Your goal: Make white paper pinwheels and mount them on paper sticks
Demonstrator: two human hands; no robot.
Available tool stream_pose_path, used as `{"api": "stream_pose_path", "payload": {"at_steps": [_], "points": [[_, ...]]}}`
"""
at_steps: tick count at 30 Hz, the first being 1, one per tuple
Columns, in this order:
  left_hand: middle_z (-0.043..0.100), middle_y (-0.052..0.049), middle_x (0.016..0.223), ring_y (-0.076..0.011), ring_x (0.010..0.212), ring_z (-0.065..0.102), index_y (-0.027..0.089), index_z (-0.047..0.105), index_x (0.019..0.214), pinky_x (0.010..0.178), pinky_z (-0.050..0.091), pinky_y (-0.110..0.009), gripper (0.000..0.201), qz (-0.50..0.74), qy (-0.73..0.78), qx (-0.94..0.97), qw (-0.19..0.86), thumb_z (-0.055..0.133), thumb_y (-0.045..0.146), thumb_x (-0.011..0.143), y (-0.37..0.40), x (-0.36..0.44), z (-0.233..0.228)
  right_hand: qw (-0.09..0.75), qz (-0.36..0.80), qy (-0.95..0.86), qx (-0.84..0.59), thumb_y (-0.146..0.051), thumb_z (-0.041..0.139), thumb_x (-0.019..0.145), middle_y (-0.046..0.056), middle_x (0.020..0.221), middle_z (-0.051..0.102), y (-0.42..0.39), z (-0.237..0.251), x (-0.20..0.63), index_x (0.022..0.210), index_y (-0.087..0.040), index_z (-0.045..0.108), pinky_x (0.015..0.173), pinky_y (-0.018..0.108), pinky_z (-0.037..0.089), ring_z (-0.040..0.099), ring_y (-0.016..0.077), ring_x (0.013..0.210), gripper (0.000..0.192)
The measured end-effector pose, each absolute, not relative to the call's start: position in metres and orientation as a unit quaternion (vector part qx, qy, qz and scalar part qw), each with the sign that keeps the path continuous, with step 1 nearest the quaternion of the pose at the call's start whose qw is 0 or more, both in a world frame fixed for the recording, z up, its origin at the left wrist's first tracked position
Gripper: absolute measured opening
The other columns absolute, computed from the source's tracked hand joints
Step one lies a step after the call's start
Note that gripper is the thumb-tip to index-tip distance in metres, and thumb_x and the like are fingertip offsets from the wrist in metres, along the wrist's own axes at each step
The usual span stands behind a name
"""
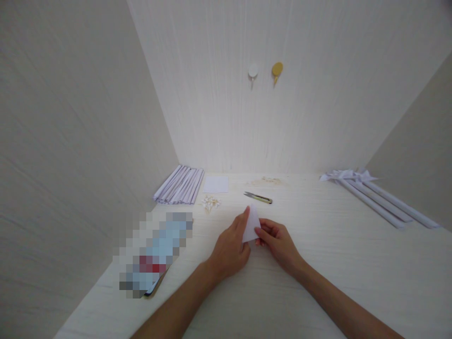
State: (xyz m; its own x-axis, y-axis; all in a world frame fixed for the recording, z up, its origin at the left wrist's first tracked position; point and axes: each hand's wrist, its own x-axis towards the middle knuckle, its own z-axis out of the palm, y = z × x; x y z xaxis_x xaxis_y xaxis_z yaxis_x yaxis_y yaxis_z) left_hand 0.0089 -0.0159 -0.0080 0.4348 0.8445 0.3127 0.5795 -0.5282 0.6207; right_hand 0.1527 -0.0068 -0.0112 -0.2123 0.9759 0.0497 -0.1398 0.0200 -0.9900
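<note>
While both hands meet mid-desk, the folded white paper piece (251, 225) sits pinched between them: left hand (229, 249) has its fingers up along the piece's left edge, right hand (277, 240) nips the lower right edge with thumb and fingertips. Both are closed on the paper and neither holds anything else.

Taking the paper as landmark:
- Its long axis runs roughly upright, tilted a bit right, pointed end away from the person.
- Snips (258, 197) lie just beyond it, long axis left-right, handle end toward the right. Right hand is marginally nearer, judging by the angle.
- Small pile of pale scraps (211, 203) beyond and left; flat white square sheet (216, 184) further back from that.
- Stack of folded strips (180, 184) far left-back, against the wall.
- Long rolled paper tubes (379, 200) well off to the right-back.
- Blurred flat object (153, 254) left and nearer the person.
</note>
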Motion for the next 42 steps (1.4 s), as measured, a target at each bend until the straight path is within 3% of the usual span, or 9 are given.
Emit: {"api": "stream_pose_path", "payload": {"at_steps": [2, 4, 7, 10, 21, 32, 37, 42], "points": [[0.036, -0.015, 0.128, -0.0217, 0.113, 0.039, 0.014, 0.006, 0.133, 0.094, 0.033, -0.037, 0.081, 0.351, 0.439, 0.766, 0.312, 0.049, 0.012, 0.065, -0.016, 0.009, -0.007, 0.482, 0.564, -0.535, -0.404, -0.029, 0.058, 0.068, -0.001, 0.062, 0.058, -0.007, -0.011, 0.153, 0.084, -0.015, 0.062, 0.047, 0.021, 0.036, 0.045, 0.0073, 0.047, 0.022], [0.047, -0.013, 0.115, -0.0199, 0.1, 0.048, 0.012, 0.021, 0.129, 0.086, 0.039, -0.034, 0.068, 0.383, 0.441, 0.708, 0.397, 0.051, 0.021, 0.069, -0.013, 0.01, -0.006, 0.473, 0.553, -0.552, -0.407, -0.029, 0.057, 0.068, 0.0, 0.064, 0.058, -0.007, -0.011, 0.153, 0.082, -0.015, 0.063, 0.048, 0.021, 0.037, 0.046, 0.0077, 0.048, 0.021], [0.057, -0.005, 0.083, -0.0145, 0.073, 0.053, 0.012, 0.052, 0.1, 0.067, 0.043, -0.026, 0.033, 0.403, 0.448, 0.652, 0.46, 0.044, 0.034, 0.076, -0.007, 0.01, -0.005, 0.463, 0.529, -0.575, -0.418, -0.029, 0.057, 0.068, -0.001, 0.059, 0.057, -0.008, -0.011, 0.154, 0.078, -0.014, 0.064, 0.049, 0.022, 0.037, 0.045, 0.0088, 0.049, 0.019], [0.056, -0.001, 0.068, -0.0119, 0.059, 0.05, 0.013, 0.055, 0.081, 0.053, 0.04, -0.023, 0.03, 0.407, 0.455, 0.612, 0.503, 0.046, 0.04, 0.074, -0.002, 0.011, -0.006, 0.466, 0.511, -0.575, -0.436, -0.03, 0.057, 0.068, -0.001, 0.054, 0.055, -0.007, -0.012, 0.154, 0.075, -0.014, 0.064, 0.049, 0.023, 0.036, 0.046, 0.0095, 0.049, 0.019], [0.063, -0.003, 0.065, -0.0142, 0.058, 0.057, 0.012, 0.057, 0.075, 0.059, 0.044, -0.026, 0.032, 0.456, 0.416, 0.493, 0.613, 0.06, 0.041, 0.063, -0.004, 0.014, -0.002, 0.527, 0.53, -0.487, -0.451, -0.029, 0.066, 0.058, 0.0, 0.054, 0.06, -0.006, -0.011, 0.154, 0.068, -0.014, 0.063, 0.051, 0.023, 0.039, 0.051, 0.0105, 0.051, 0.019], [0.065, -0.006, 0.075, -0.0154, 0.065, 0.06, 0.011, 0.056, 0.08, 0.065, 0.046, -0.028, 0.032, 0.458, 0.416, 0.475, 0.625, 0.061, 0.038, 0.063, -0.006, 0.016, -0.001, 0.545, 0.554, -0.453, -0.437, -0.027, 0.069, 0.054, 0.0, 0.058, 0.061, -0.007, -0.009, 0.152, 0.065, -0.014, 0.061, 0.053, 0.024, 0.041, 0.054, 0.011, 0.052, 0.019], [0.065, -0.007, 0.08, -0.0158, 0.072, 0.058, 0.01, 0.058, 0.083, 0.066, 0.044, -0.026, 0.029, 0.471, 0.41, 0.527, 0.577, 0.059, 0.033, 0.067, -0.007, 0.019, -0.006, 0.539, 0.523, -0.482, -0.451, -0.026, 0.067, 0.055, -0.002, 0.056, 0.058, -0.009, -0.007, 0.152, 0.064, -0.014, 0.061, 0.051, 0.023, 0.038, 0.049, 0.0098, 0.051, 0.016], [0.064, -0.008, 0.085, -0.017, 0.076, 0.058, 0.01, 0.059, 0.088, 0.07, 0.045, -0.029, 0.033, 0.459, 0.39, 0.524, 0.602, 0.06, 0.034, 0.066, -0.009, 0.023, -0.005, 0.538, 0.497, -0.503, -0.459, -0.028, 0.063, 0.061, -0.003, 0.052, 0.053, -0.008, -0.008, 0.156, 0.059, -0.014, 0.059, 0.048, 0.022, 0.034, 0.044, 0.0088, 0.05, 0.014]]}}
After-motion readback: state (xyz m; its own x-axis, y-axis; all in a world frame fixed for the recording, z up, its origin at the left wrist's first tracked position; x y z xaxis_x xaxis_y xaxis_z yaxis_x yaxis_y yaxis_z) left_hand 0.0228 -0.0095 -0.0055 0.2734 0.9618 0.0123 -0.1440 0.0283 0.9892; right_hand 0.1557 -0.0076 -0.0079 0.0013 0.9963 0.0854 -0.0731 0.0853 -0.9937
